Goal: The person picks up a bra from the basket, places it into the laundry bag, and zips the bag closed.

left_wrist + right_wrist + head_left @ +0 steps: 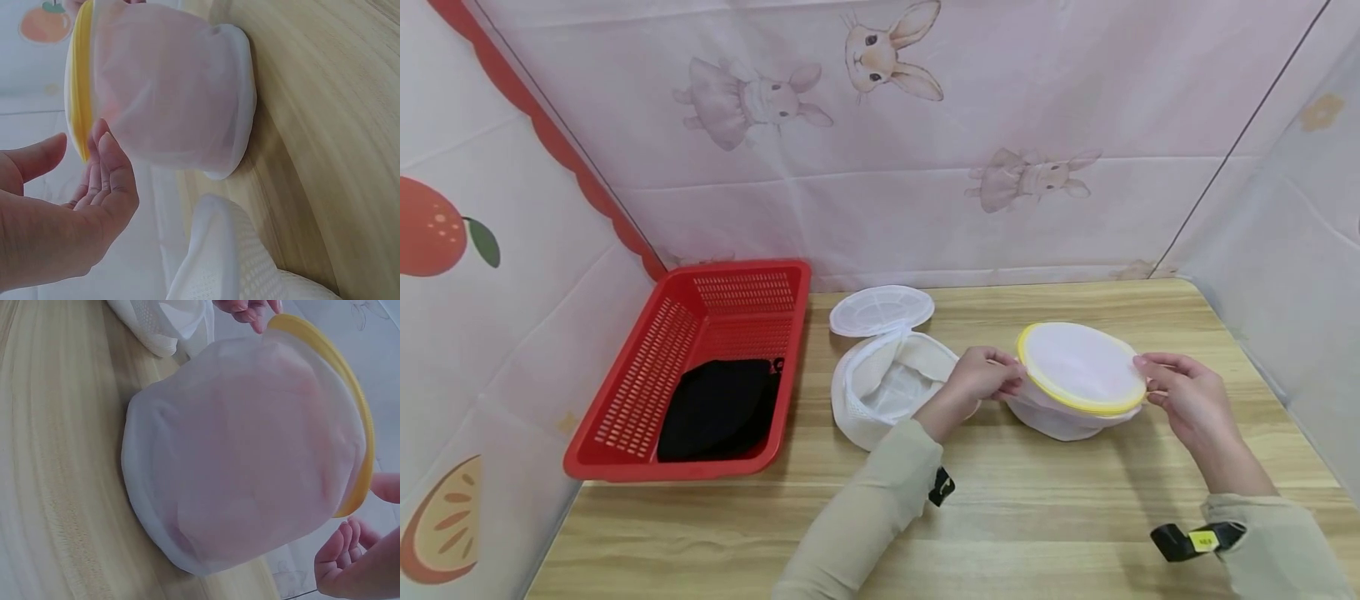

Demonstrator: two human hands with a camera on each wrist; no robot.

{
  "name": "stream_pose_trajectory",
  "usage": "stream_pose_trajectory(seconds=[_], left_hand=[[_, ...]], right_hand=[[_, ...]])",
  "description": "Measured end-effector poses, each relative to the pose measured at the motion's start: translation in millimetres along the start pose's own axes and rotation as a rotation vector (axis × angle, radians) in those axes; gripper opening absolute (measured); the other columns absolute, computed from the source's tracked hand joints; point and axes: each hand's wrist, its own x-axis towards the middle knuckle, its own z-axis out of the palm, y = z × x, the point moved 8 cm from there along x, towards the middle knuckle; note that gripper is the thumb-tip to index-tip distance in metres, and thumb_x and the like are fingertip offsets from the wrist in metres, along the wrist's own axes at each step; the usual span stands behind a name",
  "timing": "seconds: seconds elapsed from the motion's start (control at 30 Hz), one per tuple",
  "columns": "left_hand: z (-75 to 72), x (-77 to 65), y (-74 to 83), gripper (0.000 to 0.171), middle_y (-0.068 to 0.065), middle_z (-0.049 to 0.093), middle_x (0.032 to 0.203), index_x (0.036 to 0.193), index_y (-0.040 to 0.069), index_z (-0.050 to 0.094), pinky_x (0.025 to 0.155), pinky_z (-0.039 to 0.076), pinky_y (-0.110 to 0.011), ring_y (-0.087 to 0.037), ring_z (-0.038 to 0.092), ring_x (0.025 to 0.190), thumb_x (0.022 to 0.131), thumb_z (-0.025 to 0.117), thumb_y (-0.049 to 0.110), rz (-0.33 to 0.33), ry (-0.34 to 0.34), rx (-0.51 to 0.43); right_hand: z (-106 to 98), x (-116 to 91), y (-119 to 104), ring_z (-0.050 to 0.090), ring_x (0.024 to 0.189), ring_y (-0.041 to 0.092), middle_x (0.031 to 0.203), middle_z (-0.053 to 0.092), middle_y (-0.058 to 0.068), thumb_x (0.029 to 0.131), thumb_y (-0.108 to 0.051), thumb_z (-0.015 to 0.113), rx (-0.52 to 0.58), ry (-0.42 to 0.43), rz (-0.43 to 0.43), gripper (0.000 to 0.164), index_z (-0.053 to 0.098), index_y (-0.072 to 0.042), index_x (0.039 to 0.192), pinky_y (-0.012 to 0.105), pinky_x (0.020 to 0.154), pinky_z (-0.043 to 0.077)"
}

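Observation:
A round white laundry bag (1060, 421) with a pinkish tint through its thin side stands on the wooden table, its lid edged by a yellow zipper rim (357, 406). At the left of that rim is my left hand (981, 375); in the left wrist view its thumb stands apart and its fingertips are right at the rim. My right hand (1195, 404) is on the opposite side, thumb at the lid's edge and fingers bent below it. Close beside my left hand sits a second, white mesh laundry bag (857, 425), its round lid (880, 310) flipped back.
On the left of the table (1037, 517) stands a red plastic basket (681, 475) with slotted walls. Folded black fabric (718, 408) lies in it. A printed cloth wall (887, 208) rises behind the table, with more cloth on both sides.

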Motion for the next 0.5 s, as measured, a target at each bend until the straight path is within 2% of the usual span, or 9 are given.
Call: stream_pose_trajectory(seconds=[0.07, 0.13, 0.33, 0.4, 0.5], left_hand=[[-1.9, -0.5, 1.2, 0.005, -0.010, 0.064, 0.070, 0.086, 0.001, 0.059, 0.072, 0.054, -0.036, -0.013, 0.059, 0.058, 0.083, 0.063, 0.001, 0.008, -0.006, 0.001], [-3.8, -0.9, 2.6, 0.005, -0.010, 0.065, 0.071, 0.088, 0.001, 0.059, 0.071, 0.054, -0.035, -0.014, 0.060, 0.060, 0.083, 0.062, 0.001, 0.020, -0.013, 0.011], [-12.3, -3.9, 9.3, 0.008, -0.009, 0.064, 0.071, 0.091, 0.001, 0.059, 0.067, 0.055, -0.031, -0.015, 0.061, 0.062, 0.084, 0.063, 0.004, 0.055, -0.013, 0.030], [-17.6, -5.8, 13.2, 0.008, -0.008, 0.064, 0.071, 0.090, 0.002, 0.060, 0.063, 0.054, -0.027, -0.014, 0.061, 0.062, 0.084, 0.063, 0.005, 0.077, 0.004, 0.052], [-27.5, -9.2, 20.0, 0.010, -0.005, 0.063, 0.071, 0.091, 0.002, 0.061, 0.058, 0.052, -0.024, -0.015, 0.061, 0.062, 0.084, 0.064, 0.008, 0.121, 0.034, 0.112]], right_hand=[[-7, 9, 6, 0.055, 0.067, 0.009, 0.090, 0.060, -0.004, 0.075, -0.024, 0.076, -0.012, -0.003, -0.007, 0.031, 0.064, -0.015, 0.102, 0.023, 0.058, 0.052], [-4, 2, -2, 0.054, 0.065, 0.008, 0.089, 0.061, -0.005, 0.075, -0.024, 0.076, -0.004, 0.006, -0.020, 0.030, 0.064, -0.015, 0.101, 0.022, 0.057, 0.052], [38, -65, -66, 0.052, 0.060, 0.008, 0.079, 0.063, -0.005, 0.081, -0.010, 0.069, 0.124, -0.073, -0.074, 0.007, 0.065, -0.012, 0.086, 0.018, 0.052, 0.048], [47, -79, -79, 0.051, 0.058, 0.008, 0.077, 0.062, -0.005, 0.081, -0.006, 0.068, 0.158, -0.077, -0.095, 0.007, 0.064, -0.011, 0.083, 0.017, 0.051, 0.047], [53, -89, -89, 0.051, 0.058, 0.007, 0.079, 0.059, -0.005, 0.083, -0.005, 0.066, 0.166, -0.070, -0.121, 0.007, 0.064, -0.011, 0.084, 0.016, 0.051, 0.046]])
